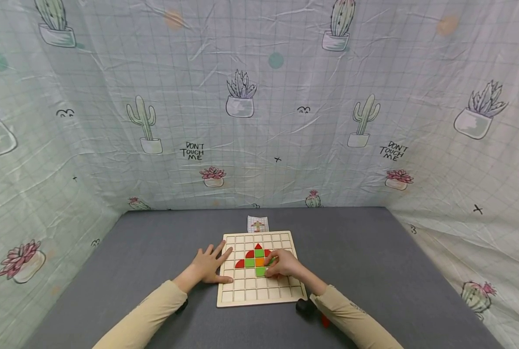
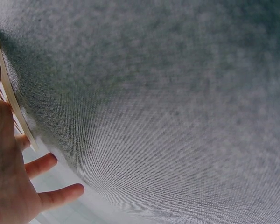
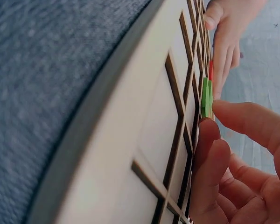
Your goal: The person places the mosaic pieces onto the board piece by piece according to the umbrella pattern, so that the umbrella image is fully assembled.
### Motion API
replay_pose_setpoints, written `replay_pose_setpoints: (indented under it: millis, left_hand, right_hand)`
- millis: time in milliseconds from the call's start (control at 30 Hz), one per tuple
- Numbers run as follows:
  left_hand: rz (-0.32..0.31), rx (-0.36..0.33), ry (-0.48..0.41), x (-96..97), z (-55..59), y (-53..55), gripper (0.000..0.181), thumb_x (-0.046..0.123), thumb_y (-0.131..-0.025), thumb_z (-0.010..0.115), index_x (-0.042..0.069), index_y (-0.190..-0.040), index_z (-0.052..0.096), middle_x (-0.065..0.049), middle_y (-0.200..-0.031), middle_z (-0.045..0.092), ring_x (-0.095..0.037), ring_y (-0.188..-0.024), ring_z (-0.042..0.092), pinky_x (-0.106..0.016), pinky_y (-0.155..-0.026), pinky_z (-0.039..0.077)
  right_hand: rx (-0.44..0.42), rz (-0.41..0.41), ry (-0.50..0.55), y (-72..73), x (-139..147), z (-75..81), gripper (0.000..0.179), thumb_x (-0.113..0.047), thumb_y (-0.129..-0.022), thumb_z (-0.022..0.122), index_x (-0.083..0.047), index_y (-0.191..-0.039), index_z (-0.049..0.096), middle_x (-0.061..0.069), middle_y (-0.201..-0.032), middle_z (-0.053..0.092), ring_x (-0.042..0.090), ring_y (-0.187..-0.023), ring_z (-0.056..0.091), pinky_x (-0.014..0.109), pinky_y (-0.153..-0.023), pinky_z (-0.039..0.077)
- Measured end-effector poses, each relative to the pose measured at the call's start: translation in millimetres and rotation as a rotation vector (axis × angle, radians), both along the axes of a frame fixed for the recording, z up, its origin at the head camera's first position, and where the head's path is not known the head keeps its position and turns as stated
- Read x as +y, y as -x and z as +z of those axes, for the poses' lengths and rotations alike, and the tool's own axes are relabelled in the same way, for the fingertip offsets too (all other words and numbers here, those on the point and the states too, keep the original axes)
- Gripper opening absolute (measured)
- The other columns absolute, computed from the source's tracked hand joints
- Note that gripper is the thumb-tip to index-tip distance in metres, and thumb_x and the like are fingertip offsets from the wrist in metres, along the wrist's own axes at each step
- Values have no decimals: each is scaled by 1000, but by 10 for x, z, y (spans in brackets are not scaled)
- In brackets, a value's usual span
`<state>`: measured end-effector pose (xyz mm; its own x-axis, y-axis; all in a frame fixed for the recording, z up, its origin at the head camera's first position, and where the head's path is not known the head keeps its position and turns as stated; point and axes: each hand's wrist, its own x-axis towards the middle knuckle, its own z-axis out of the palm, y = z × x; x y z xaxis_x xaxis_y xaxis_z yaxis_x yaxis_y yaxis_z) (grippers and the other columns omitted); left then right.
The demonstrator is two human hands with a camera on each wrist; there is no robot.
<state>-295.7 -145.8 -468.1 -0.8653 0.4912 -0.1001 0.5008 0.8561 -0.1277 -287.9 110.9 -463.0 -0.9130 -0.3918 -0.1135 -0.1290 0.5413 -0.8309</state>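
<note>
A wooden grid board (image 1: 239,295) lies on the table with coloured tiles set in its cells. Among them are an orange tile (image 1: 259,262), green tiles (image 1: 259,253) and red tiles (image 1: 240,263). My left hand (image 1: 209,265) rests with fingers spread over the board's left edge. Over the right of the pattern, my right hand (image 1: 285,264) has thumb and index finger bent about a green tile (image 1: 271,261), which is partly hidden. In the right wrist view, the fingertips (image 3: 218,108) are right at a green tile (image 3: 205,98), low over the board.
A small card (image 1: 258,224) with a printed coloured pattern lies behind the board. A black object (image 1: 305,307) and a red piece (image 1: 325,321) sit by the right forearm. The grey table (image 1: 167,242) meets a cactus-print curtain (image 1: 259,165) at the back and sides.
</note>
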Motion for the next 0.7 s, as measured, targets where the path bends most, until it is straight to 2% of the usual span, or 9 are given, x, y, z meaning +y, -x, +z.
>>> replay_pose_setpoints:
  millis: [400, 700]
  left_hand:
    - [0, -5, -7, -7, 11, 18, 87, 70, -74, 46, 19, -142, 26, -12, -147, 23, -37, -123, 35, -56, -87, 34]
    - [0, -3, 1, -11, 35, -4, 87, 69, -75, 48, 17, -141, 27, -13, -146, 24, -37, -122, 36, -56, -86, 35]
  right_hand:
    - [51, -36, -38, 14, -44, -25, 17, -3, -66, 74, 0, -80, 65, 5, -62, 64, 7, -43, 48, 22, -40, 41]
    - [-28, 50, 44, 55, 101, 64, 21, -6, -72, 71, 4, -89, 64, 16, -70, 67, 13, -52, 56, 30, -51, 47]
